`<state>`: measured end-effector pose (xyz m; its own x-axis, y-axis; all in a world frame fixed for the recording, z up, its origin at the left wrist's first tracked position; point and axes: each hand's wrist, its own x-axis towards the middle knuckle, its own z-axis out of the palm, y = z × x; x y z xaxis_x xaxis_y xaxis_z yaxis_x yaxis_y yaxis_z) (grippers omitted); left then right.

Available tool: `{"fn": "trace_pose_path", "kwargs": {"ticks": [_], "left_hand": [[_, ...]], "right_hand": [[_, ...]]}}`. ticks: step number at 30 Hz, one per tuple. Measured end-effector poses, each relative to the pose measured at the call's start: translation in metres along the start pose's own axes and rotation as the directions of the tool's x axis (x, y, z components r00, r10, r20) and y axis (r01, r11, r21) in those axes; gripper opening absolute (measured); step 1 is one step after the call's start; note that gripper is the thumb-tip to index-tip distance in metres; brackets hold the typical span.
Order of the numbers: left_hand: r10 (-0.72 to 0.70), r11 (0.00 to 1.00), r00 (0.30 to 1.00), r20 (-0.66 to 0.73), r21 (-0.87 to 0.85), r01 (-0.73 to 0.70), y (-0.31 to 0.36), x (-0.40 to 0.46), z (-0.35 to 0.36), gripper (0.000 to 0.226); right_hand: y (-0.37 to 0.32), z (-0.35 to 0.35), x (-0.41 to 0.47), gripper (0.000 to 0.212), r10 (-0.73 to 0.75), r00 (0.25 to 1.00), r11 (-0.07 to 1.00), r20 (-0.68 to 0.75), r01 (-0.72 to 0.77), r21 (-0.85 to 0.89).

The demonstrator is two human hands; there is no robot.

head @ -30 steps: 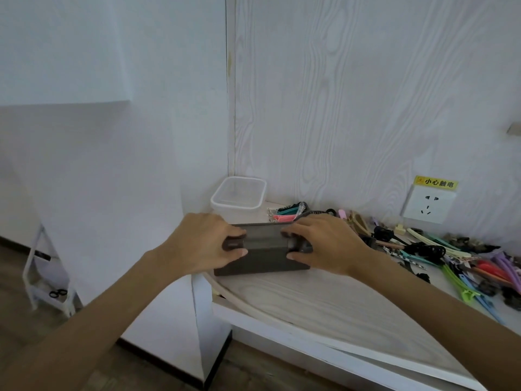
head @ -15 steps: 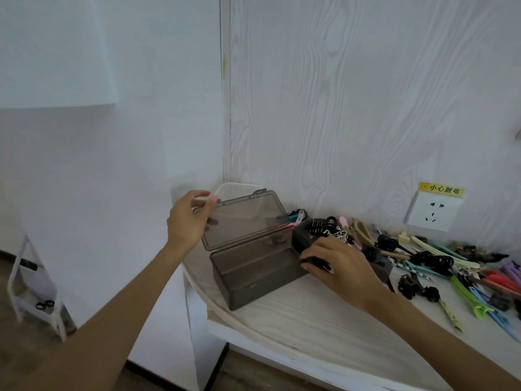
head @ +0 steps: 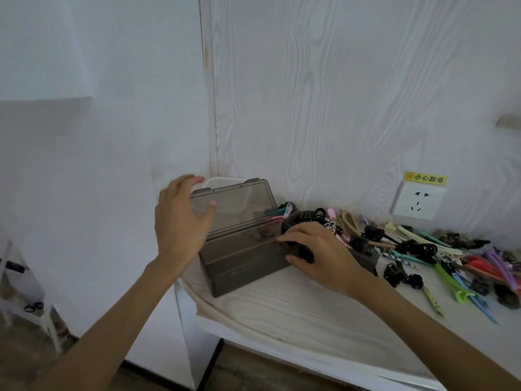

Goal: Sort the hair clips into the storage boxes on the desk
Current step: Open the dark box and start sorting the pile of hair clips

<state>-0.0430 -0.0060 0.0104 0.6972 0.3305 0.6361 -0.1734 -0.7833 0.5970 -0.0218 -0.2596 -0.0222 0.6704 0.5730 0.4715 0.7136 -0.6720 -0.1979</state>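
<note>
A smoky grey storage box [head: 245, 268] stands near the desk's left corner with its hinged lid [head: 239, 206] raised towards the wall. My left hand [head: 180, 221] hovers at the lid's left edge, fingers spread and holding nothing. My right hand [head: 318, 249] lies at the box's right end, its fingers curled on a black hair clip [head: 306, 254]. A larger black claw clip [head: 301, 220] sits just behind those fingers. Many coloured hair clips [head: 439, 258] lie scattered along the wall to the right. A clear white box [head: 222, 181] shows behind the lid.
A second dark box [head: 368, 258] peeks out beside my right wrist. The white desk [head: 310, 311] has a curved left edge with a drop to the floor. A wall socket [head: 417, 199] is above the clips. A white rack [head: 31, 303] stands on the floor at left.
The grey box was shut under both hands; its lid has swung up. My left hand has let go of the lid and spread open. My right hand moved to the box's right end, onto the black clip.
</note>
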Motion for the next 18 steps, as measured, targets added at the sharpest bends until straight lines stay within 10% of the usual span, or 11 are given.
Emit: {"fn": "trace_pose_path", "kwargs": {"ticks": [10,18], "left_hand": [[0.299,0.933,0.886,0.355,-0.304,-0.193,0.119,-0.060,0.050,0.020],[0.321,0.942,0.698,0.640,-0.137,-0.307,0.152,-0.129,0.141,0.029]], "right_hand": [[0.041,-0.058,-0.103,0.026,0.308,0.943,0.946,-0.122,-0.317,-0.065],[0.083,-0.086,-0.181,0.027,0.577,0.815,0.814,-0.059,-0.580,-0.045]]}}
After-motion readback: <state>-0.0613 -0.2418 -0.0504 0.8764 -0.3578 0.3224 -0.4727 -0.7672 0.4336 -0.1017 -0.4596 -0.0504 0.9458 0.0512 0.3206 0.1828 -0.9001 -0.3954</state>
